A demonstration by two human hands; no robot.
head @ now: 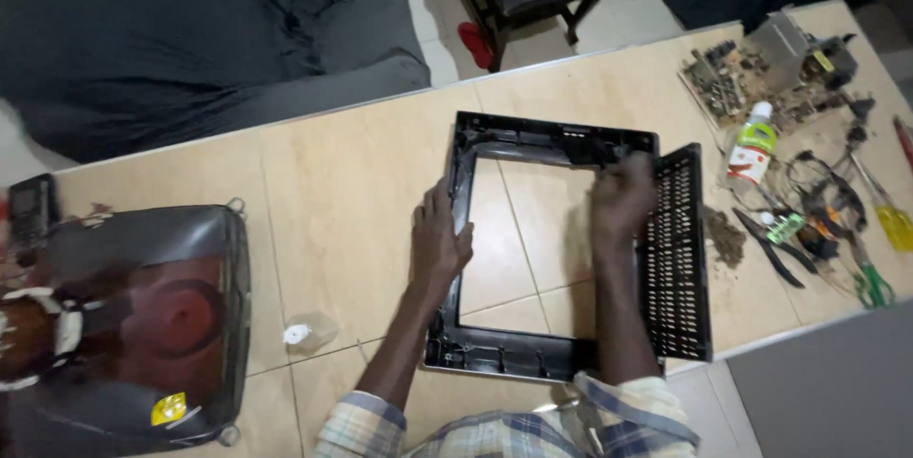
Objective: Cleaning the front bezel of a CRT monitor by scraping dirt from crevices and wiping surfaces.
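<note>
A black plastic television front frame point(533, 139) lies flat on the tiled tabletop, its square opening showing the tiles beneath. My left hand point(437, 244) grips the frame's left side bar, fingers curled over its edge. Over at the upper right corner, my right hand point(623, 199) presses on the frame beside the perforated speaker grille point(677, 258). Both sleeves are plaid.
A picture tube point(133, 325) rests face down at the left, with a small clear bottle point(306, 332) near it. At the right lie a circuit board point(742, 77), a white bottle point(751, 144), pliers, screwdrivers, wires and a dirt pile point(728, 237). A dark sofa and wooden stool stand beyond the table.
</note>
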